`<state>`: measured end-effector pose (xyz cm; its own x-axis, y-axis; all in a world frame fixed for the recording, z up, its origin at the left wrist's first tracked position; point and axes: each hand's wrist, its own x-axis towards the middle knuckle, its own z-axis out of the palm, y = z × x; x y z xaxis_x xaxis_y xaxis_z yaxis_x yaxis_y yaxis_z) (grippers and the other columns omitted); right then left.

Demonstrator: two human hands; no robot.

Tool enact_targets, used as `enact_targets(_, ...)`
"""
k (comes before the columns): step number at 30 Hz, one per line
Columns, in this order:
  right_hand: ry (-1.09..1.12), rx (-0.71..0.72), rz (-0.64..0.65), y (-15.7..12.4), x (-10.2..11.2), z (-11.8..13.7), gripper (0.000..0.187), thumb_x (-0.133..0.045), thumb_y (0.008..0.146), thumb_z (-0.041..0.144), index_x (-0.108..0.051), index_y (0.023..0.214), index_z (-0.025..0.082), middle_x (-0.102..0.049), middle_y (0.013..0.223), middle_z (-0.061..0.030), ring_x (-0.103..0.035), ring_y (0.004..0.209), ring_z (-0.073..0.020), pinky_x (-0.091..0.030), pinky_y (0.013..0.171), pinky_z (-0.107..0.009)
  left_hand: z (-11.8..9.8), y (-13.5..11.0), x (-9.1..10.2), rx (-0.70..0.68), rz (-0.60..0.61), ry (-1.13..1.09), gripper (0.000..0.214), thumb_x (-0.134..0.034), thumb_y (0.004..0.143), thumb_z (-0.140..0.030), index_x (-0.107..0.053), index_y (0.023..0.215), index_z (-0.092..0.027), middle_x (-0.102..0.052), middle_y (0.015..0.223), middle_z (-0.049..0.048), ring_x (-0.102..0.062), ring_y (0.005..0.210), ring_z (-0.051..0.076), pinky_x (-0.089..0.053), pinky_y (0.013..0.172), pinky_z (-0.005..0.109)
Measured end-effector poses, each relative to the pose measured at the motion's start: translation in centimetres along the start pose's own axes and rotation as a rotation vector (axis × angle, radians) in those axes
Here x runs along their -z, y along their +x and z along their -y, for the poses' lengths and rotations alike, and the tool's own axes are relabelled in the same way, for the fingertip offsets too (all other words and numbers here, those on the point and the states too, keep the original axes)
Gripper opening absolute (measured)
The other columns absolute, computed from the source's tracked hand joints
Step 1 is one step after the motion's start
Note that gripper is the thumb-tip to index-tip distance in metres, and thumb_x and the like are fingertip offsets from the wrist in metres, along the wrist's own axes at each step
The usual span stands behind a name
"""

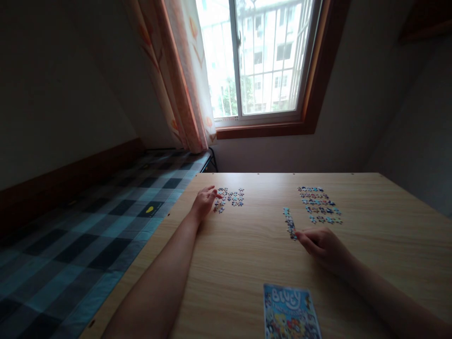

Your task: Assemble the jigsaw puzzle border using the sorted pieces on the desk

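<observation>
My left hand point(203, 203) is at the left side of the table, fingers stretched and slightly apart, beside a group of loose jigsaw puzzle pieces point(235, 197). Its fingertips reach over the near edge of that group and partly hide some pieces. Nothing shows in its grip. My right hand point(323, 246) rests low over the table with thumb and forefinger pinched at the near end of a narrow strip of jigsaw pieces point(288, 221). Beyond it, more jigsaw pieces point(318, 202) lie in several rows.
A blue "Bluey" picture card point(291, 310) lies near the front of the wooden table point(233, 263). To the left is a bed with a checked cover point(116, 230). A window point(268, 61) and a flowered curtain point(183, 70) are behind the table.
</observation>
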<state>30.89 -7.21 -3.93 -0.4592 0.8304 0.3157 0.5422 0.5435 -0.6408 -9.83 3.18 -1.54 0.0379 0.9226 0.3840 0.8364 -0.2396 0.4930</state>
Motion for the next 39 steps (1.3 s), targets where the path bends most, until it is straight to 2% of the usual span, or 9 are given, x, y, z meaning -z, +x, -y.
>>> enact_targets(3, 0.006, 0.000, 0.002, -0.1, 0.0, -0.1, 0.052, -0.035, 0.098, 0.050, -0.024, 0.057, 0.019, -0.029, 0.053, 0.0027, -0.032, 0.049, -0.0087, -0.024, 0.055, -0.027, 0.1, 0.0, -0.1, -0.002, -0.013, 0.024, 0.057, -0.032, 0.097, -0.052, -0.080, 0.095, -0.022, -0.060, 0.135, 0.0080, -0.053, 0.128, 0.027, -0.036, 0.113, 0.044)
enact_targets(6, 0.016, 0.009, 0.000, -0.1, -0.1, -0.3, 0.052, -0.036, 0.099, 0.049, -0.024, 0.058, 0.019, -0.030, 0.054, 0.0027, -0.033, 0.050, -0.0088, -0.025, 0.056, -0.027, 0.0, 0.0, -0.3, -0.004, -0.016, 0.122, 0.041, -0.045, 0.092, -0.042, -0.079, 0.100, -0.021, -0.062, 0.133, 0.0089, -0.052, 0.128, 0.028, -0.037, 0.113, 0.044)
enact_targets(10, 0.015, 0.007, -0.002, -0.1, -0.1, -0.3, 0.052, -0.036, 0.098, 0.049, -0.023, 0.058, 0.019, -0.029, 0.054, 0.0027, -0.032, 0.050, -0.0089, -0.024, 0.056, -0.027, -1.1, -0.2, -0.3, -0.004, -0.096, 0.263, 0.027, -0.057, 0.085, -0.035, -0.079, 0.093, -0.022, -0.064, 0.130, 0.0089, -0.054, 0.123, 0.029, -0.038, 0.111, 0.043)
enact_targets(19, -0.022, -0.004, -0.014, 0.2, 0.3, 0.6, 0.052, -0.035, 0.096, 0.050, -0.025, 0.055, 0.019, -0.032, 0.051, 0.0016, -0.033, 0.049, -0.0094, -0.023, 0.055, -0.027, -5.5, -1.4, -0.2, 0.082, -0.129, 0.451, 0.020, -0.062, 0.084, -0.035, -0.079, 0.089, -0.024, -0.061, 0.133, 0.0075, -0.048, 0.126, 0.031, -0.040, 0.108, 0.044)
enact_targets(25, -0.045, -0.015, -0.023, 0.3, 0.3, 0.6, 0.052, -0.037, 0.095, 0.048, -0.026, 0.054, 0.018, -0.032, 0.051, 0.0019, -0.030, 0.049, -0.0087, -0.021, 0.055, -0.027, -5.8, -1.5, -1.2, 0.122, -0.141, 0.485, 0.026, -0.060, 0.086, -0.039, -0.079, 0.090, -0.022, -0.060, 0.132, 0.0105, -0.048, 0.124, 0.033, -0.041, 0.104, 0.046)
enact_targets(31, -0.061, -0.028, -0.026, 0.5, 0.4, 0.5, 0.052, -0.036, 0.095, 0.048, -0.027, 0.054, 0.018, -0.032, 0.051, 0.0020, -0.029, 0.049, -0.0082, -0.019, 0.055, -0.028, -5.6, -0.9, -0.9, 0.143, -0.201, 0.490, 0.028, -0.058, 0.086, -0.039, -0.079, 0.090, -0.021, -0.062, 0.131, 0.0113, -0.049, 0.121, 0.034, -0.040, 0.101, 0.047)
enact_targets(36, -0.063, -0.020, -0.037, 0.5, 0.5, 0.6, 0.053, -0.036, 0.095, 0.049, -0.027, 0.053, 0.018, -0.032, 0.050, 0.0021, -0.028, 0.049, -0.0083, -0.019, 0.055, -0.028, -5.9, 0.3, -0.8, 0.159, -0.111, 0.573, 0.023, -0.064, 0.081, -0.040, -0.079, 0.083, -0.023, -0.063, 0.129, 0.0110, -0.049, 0.118, 0.036, -0.039, 0.098, 0.047)
enact_targets(39, -0.048, -0.007, -0.038, 0.6, 0.4, 0.5, 0.053, -0.037, 0.095, 0.048, -0.028, 0.052, 0.018, -0.031, 0.050, 0.0021, -0.028, 0.049, -0.0082, -0.019, 0.054, -0.028, -6.5, 1.0, -1.0, 0.160, -0.038, 0.615, 0.023, -0.065, 0.080, -0.041, -0.078, 0.080, -0.023, -0.067, 0.120, 0.0123, -0.051, 0.112, 0.036, -0.041, 0.093, 0.046)
